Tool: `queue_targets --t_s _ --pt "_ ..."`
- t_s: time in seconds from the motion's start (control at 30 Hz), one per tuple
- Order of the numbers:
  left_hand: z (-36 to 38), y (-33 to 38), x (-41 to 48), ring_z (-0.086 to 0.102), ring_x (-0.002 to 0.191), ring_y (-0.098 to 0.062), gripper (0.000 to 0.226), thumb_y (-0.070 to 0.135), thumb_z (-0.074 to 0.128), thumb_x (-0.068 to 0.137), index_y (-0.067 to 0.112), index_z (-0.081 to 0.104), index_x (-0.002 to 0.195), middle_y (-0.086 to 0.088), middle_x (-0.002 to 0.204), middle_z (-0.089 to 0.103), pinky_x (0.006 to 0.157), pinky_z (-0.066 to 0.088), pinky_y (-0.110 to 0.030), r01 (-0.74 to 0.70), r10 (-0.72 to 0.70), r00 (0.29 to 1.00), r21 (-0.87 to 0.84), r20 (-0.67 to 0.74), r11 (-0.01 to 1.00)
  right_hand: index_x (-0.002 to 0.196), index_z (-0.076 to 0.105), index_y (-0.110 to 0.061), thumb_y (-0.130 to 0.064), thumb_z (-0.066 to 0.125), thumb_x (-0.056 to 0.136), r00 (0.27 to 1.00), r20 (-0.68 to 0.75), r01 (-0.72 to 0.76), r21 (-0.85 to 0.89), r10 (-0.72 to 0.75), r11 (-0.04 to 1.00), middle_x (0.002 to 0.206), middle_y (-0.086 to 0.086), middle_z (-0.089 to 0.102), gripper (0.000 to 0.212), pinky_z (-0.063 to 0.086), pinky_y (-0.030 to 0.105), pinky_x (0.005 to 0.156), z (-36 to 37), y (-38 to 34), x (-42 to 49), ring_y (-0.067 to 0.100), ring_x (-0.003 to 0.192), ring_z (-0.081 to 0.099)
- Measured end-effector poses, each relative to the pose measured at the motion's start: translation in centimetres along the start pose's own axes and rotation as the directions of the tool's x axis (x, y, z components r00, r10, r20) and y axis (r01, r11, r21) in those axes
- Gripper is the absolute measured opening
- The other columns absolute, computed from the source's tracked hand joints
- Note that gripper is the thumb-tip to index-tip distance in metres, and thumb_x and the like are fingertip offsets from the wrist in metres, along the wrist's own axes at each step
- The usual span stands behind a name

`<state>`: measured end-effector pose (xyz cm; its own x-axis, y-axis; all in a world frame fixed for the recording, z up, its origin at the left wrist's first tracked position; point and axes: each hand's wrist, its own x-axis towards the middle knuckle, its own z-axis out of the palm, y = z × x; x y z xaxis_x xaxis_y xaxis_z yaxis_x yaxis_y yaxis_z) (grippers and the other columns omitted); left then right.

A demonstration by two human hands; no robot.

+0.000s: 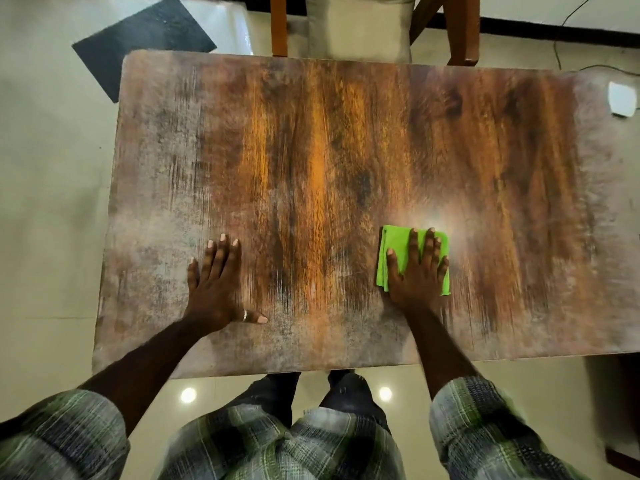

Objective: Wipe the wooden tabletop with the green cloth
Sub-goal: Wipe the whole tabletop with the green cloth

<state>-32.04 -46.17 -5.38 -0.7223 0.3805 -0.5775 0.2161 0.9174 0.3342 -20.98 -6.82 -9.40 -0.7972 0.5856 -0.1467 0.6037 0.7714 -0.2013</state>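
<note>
While the right hand (417,271) pressed flat, fingers spread, on the folded green cloth (398,251) by the near edge of the wooden tabletop (311,150), right of centre, the left hand (218,285) rested flat on bare wood. With nothing pinched, the green cloth could bunch or slip free.

Your green cloth (398,251) is a bright lime rag folded into a rough rectangle. It lies flat on the bench (346,150), toward the near edge and right of centre. Your right hand (417,275) rests spread on top with straight fingers, so the cloth shows only at its left side, far edge and near right corner. The bench is a rectangular wooden top with rounded corners, streaked orange-brown in the middle and worn grey toward its left, right and near edges.
</note>
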Motion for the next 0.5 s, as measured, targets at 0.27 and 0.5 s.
queue_targets --t_s 0.27,0.5 --pt "-0.3 0.2 0.3 -0.036 0.151 -0.022 0.169 0.106 0.055 0.035 0.022 -0.021 0.16 0.001 0.165 -0.036 0.12 -0.013 -0.064 0.003 -0.004 1.0 0.044 0.017 0.999 0.166 0.011 -0.031 -0.071 0.023 0.102 0.998 0.012 0.063 0.002 -0.063 0.998 0.174 0.004 0.003 0.076 0.007 0.058 0.127 -0.7 -1.1 5.6 0.026 0.161 0.0" --pt "-5.1 1.5 5.0 -0.034 0.152 -0.024 0.166 0.105 0.056 0.037 0.028 -0.029 0.157 0.002 0.162 -0.04 0.121 -0.016 -0.06 -0.02 0.02 0.998 -0.004 -0.059 1.0 0.166 0.009 -0.033 -0.07 0.026 0.103 0.998 0.006 0.06 -0.01 -0.06 0.998 0.175 0.003 0.002 0.075 0.006 0.058 0.127 -0.5 -1.6 8.4 0.025 0.161 -0.001"
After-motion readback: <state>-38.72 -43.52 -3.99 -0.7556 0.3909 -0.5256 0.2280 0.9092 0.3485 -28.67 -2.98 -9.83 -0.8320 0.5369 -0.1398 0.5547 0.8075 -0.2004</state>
